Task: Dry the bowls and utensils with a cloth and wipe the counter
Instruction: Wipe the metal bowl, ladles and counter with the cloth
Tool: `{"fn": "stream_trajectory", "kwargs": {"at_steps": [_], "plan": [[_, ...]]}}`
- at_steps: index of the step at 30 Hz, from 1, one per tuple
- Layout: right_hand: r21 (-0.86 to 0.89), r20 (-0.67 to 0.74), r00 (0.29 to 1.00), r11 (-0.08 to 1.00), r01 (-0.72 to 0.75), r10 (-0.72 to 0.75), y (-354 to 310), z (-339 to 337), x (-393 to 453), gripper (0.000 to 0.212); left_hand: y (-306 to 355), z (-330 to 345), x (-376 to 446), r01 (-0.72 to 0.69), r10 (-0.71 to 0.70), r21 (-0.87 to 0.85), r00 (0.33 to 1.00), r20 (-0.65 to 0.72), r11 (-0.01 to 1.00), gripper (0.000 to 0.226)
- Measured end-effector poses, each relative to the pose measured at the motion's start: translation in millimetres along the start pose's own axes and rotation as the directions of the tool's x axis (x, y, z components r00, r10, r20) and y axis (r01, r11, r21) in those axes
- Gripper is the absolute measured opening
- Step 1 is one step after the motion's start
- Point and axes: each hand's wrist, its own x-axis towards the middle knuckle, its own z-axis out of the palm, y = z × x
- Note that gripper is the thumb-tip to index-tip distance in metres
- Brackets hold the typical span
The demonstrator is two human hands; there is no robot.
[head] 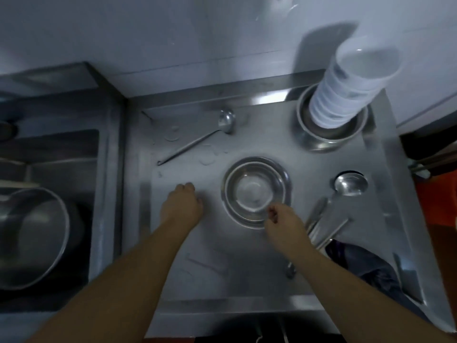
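A stack of steel bowls (257, 191) stands in the middle of the steel counter (222, 268). My right hand (284, 221) is at the stack's near rim, with thumb and fingertips curled and pinching the edge of the top bowl. My left hand (181, 204) rests on the counter left of the bowls, fingers curled under and holding nothing. One ladle (226, 121) lies at the back left, and a second ladle (350, 184) lies to the right. Several utensils (321, 226) lie beside a dark blue cloth (366, 266) at the right front. A spoon (290, 268) shows under my right forearm.
A steel pot (329, 134) at the back right holds a tall, leaning stack of white plastic bowls (346, 100). Water rings (207, 157) mark the counter near the back ladle. To the left, a sink (61, 157) holds a large steel basin (32, 233). A wall runs behind.
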Motion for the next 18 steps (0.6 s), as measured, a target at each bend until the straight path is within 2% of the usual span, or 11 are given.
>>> {"fn": "stream_trajectory", "kwargs": {"at_steps": [2, 6, 10, 15, 18], "plan": [[-0.027, 0.011, 1.000, 1.000, 0.006, -0.005, -18, 17, 11, 0.015, -14, -16, 26, -0.039, 0.040, 0.031, 0.999, -0.036, 0.999, 0.040], [-0.101, 0.022, 1.000, 0.995, -0.004, 0.006, -43, 47, 34, 0.007, -31, -37, 77, -0.106, 0.109, 0.041, 0.990, -0.084, 0.993, 0.043], [-0.184, -0.008, 0.999, 0.982, -0.037, 0.037, -54, 64, 52, 0.010, -34, -46, 122, -0.146, 0.158, 0.084, 0.975, -0.154, 0.986, 0.035], [-0.229, -0.018, 0.998, 0.972, -0.058, 0.055, -54, 73, 64, 0.017, -32, -49, 159, -0.191, 0.204, 0.114, 0.972, -0.115, 0.975, 0.039], [-0.231, -0.031, 0.997, 0.970, -0.074, 0.069, -52, 74, 63, 0.022, -32, -47, 168, -0.233, 0.246, 0.110, 0.961, -0.126, 0.966, 0.032]]}}
